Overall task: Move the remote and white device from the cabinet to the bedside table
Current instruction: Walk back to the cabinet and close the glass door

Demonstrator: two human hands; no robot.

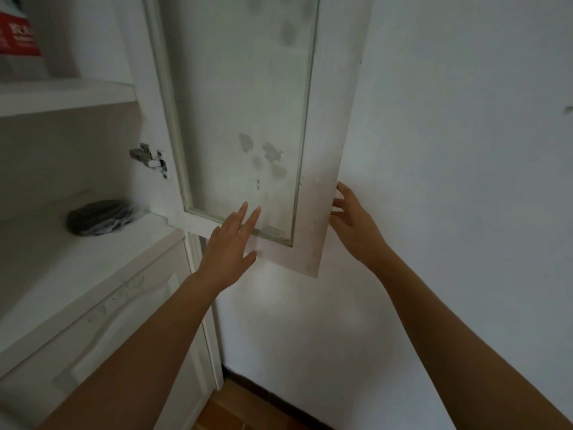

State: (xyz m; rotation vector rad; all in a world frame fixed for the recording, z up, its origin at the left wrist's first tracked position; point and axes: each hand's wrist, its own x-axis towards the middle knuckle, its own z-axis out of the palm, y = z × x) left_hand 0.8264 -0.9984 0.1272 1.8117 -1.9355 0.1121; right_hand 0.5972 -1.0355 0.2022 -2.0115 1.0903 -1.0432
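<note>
Cabinet stands open at my left, white, with its glass-paned door swung out toward the wall. Neither the remote nor the white device shows anywhere on the shelves I can see, so I cannot tell where they lie.

My left hand is raised flat in front of the door's lower rail, fingers straight and slightly spread, the tips over the bottom corner of the glass — whether they touch it I cannot tell. It holds nothing. My right hand is at the door's outer edge near the bottom corner, fingers loosely curled around that edge, thumb side toward me; it looks to be in contact with the frame.

On the lower shelf lies a dark, round, flattish thing in what seems a clear wrapper, too blurred to name. Above it, on the upper shelf, sits a red and white box with white characters on the red — blurred, unreadable.

A metal hinge joins the door to the cabinet side. The glass carries grey smudges. Below the shelf is a white panelled front, and at the bottom a strip of brown tiled floor.
</note>
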